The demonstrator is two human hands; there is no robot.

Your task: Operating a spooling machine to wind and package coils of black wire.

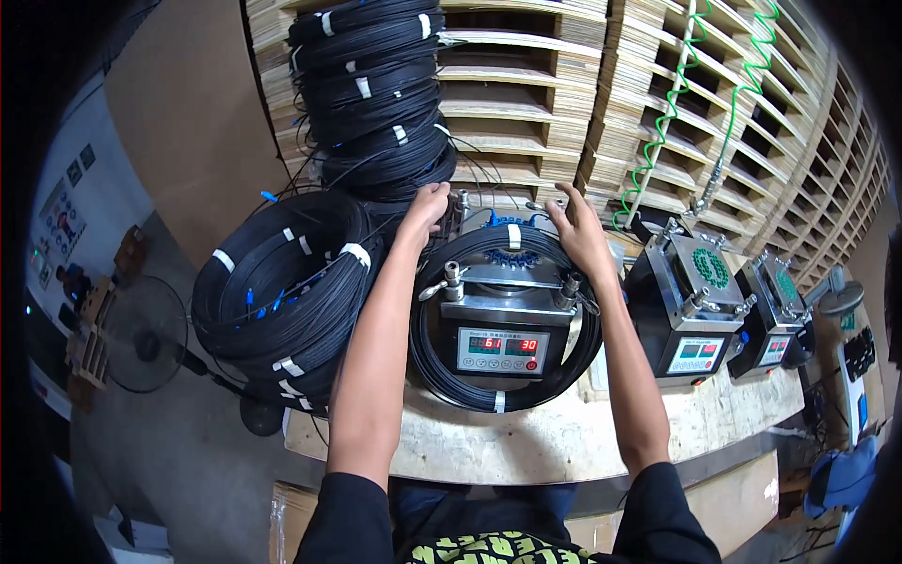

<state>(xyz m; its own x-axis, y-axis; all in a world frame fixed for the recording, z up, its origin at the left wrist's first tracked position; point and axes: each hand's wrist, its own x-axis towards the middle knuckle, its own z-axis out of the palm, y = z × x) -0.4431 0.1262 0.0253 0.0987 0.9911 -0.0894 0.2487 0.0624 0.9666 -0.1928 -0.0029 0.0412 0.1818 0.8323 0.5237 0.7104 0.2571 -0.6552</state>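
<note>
A coil of black cable (500,401) with white tape bands hangs around a metal-topped machine (503,305) in front of me. Blue connector ends stand in a ring on the machine's top plate. My left hand (428,211) is beside the far left metal post (463,199), fingers curled together; whatever lies between them is hidden. At the far right corner, my right hand (580,228) reaches over the coil with thumb and forefinger apart, near a small metal lever (537,206). Two near clamp posts, the left one (453,274) and the right one (569,289), stand upright.
Large stacks of black cable coils rise at the left (282,329) and behind (366,103). Two similar machines (695,310) stand on the wooden table (470,451) at right. Wooden pallets (507,94) fill the back, with green coiled hoses (672,103) hanging. A fan (146,338) stands left.
</note>
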